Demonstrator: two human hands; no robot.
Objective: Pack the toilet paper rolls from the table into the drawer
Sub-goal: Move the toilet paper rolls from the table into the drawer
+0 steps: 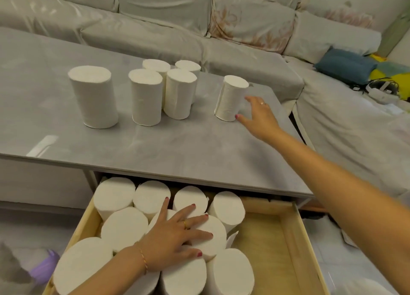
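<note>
Six toilet paper rolls stand upright on the grey surface [155, 143]. At the far left stands a single roll [93, 97], well apart from the others. A cluster of four rolls [164, 90] stands at the centre, touching or nearly touching one another. The sixth roll [230, 98] stands alone to the right, tilted slightly, near the right edge of the surface.

The right hand [258, 115] is extended over the surface with its fingers [251, 99] spread wide. The thumb tip touches or nearly touches the base of the sixth roll; the hand grips nothing. Bare surface lies between this roll and the near edge, and between the roll and the right edge.

Below the near edge, the wooden drawer [295, 239] stands pulled out. Its left and centre portion is packed with upright packed rolls [124, 226], sides touching, in several rows from far to near. The left hand [177, 234] lies flat on top of one roll [210, 234] at the right margin of the packed group, fingers splayed and pressing on its top face, not closed around it. The right portion of the drawer floor is bare wood, bounded by the right and far drawer walls.

A grey sofa [199, 28] runs along the far side of the surface and continues down the right.
</note>
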